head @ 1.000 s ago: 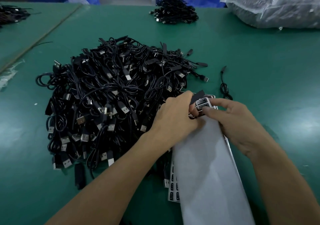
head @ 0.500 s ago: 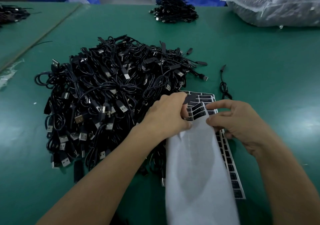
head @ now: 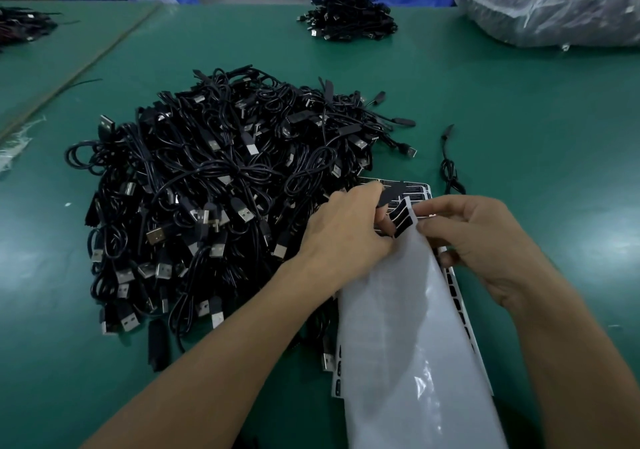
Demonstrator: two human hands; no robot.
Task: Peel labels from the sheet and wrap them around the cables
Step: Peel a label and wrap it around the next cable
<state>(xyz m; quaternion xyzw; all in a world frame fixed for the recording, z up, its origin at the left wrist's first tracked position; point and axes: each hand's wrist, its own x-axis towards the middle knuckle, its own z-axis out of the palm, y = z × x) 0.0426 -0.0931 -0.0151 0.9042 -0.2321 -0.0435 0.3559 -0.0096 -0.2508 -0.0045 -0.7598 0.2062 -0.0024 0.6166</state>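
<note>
Peeling cleanly is helped if the black label [head: 390, 195] — pinched in the left hand [head: 346, 230] — is drawn low while the curled label sheet [head: 398, 310], beside the USB cable pile [head: 225, 189], is gripped by the right hand [head: 485, 241].

Green tabletop [head: 519, 119]. Centre-left: large heap of black USB cables [head: 225, 189]. Right of it, apart: one loose cable [head: 448, 168]. Near right: flat label sheet [head: 415, 189] at the heap's edge. Far centre: smaller cable heap [head: 346, 16]. Far right: filled clear plastic bag [head: 554, 2].
</note>
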